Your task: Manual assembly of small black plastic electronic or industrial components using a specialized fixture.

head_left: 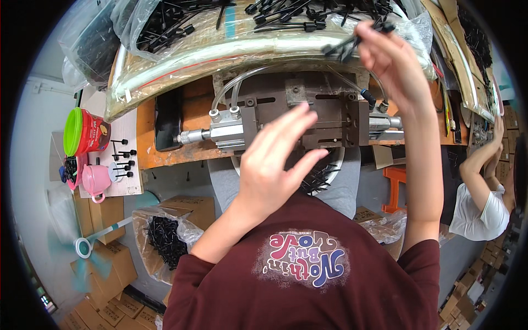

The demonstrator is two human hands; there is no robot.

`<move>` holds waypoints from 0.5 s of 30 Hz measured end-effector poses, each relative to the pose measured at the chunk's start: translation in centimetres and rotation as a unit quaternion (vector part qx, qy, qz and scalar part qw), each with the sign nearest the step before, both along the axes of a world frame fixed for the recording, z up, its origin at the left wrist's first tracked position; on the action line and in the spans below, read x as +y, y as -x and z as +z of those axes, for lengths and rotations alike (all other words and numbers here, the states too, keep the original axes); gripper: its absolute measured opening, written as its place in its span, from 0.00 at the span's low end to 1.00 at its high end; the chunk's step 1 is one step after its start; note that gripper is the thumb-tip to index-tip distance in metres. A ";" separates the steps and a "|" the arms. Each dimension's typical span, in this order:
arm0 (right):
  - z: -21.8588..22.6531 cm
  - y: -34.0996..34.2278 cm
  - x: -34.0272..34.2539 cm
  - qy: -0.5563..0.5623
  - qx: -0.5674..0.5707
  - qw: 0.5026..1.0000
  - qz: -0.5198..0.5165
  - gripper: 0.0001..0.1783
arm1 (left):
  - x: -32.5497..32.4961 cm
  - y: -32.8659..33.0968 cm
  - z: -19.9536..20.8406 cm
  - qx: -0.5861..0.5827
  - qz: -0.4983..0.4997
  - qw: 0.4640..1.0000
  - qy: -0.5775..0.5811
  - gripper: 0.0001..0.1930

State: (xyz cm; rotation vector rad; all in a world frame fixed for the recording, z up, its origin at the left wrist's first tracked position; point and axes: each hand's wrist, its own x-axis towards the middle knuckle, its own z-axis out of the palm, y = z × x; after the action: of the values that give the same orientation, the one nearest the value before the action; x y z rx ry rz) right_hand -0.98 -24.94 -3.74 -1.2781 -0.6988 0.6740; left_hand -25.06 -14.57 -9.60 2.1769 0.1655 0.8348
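My left hand (267,168) hovers over the front of a dark metal clamping fixture (330,118), thumb and fingers apart, with nothing seen in it. Silver air cylinders (226,132) flank the fixture, fed by clear hoses. Raised at the upper right, my right hand (396,69) grips several black plastic stemmed parts (342,49) between thumb and fingers; motion blurs them somewhat. Behind it lies a heap of similar black parts (291,26) on a plastic-wrapped cardboard tray (220,63). Partly hidden under the fixture, a round container (334,175) on my lap holds more black pieces.
At left stand a red bucket with a green rim (91,132) and a pink mug (96,180), beside loose black parts. A bagged box of black parts (165,239) and a fan (82,248) are lower left. A person in white (479,212) sits at right.
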 end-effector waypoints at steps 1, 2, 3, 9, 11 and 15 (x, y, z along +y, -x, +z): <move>0.0 1.5 -0.4 0.008 0.066 0.997 0.050 0.09 | 0.1 -0.4 0.9 -0.027 0.001 0.997 0.077 0.28; -0.2 3.1 -0.8 0.012 0.081 0.994 0.073 0.10 | 0.1 -0.6 1.6 -0.034 -0.017 0.990 0.136 0.28; -0.8 4.6 -0.9 0.015 0.099 0.990 0.100 0.11 | 0.1 -0.7 1.8 -0.038 -0.032 0.980 0.193 0.28; -3.0 7.5 -2.9 0.027 0.191 0.979 0.067 0.15 | 0.5 1.2 1.8 -0.032 -0.104 0.990 0.093 0.18; -3.5 7.2 -3.8 0.018 0.166 0.986 0.021 0.14 | 0.2 2.3 1.1 -0.017 -0.073 0.995 0.068 0.17; -4.1 7.9 -4.7 0.003 0.122 0.991 -0.056 0.11 | -0.7 2.6 -2.7 0.035 -0.011 0.996 -0.082 0.16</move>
State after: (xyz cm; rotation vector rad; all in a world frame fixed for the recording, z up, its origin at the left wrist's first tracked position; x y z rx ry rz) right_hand -8.87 -29.68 -7.79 -1.2062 -0.4220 0.7252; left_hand -27.68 -15.26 -12.31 2.3592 0.1104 0.7837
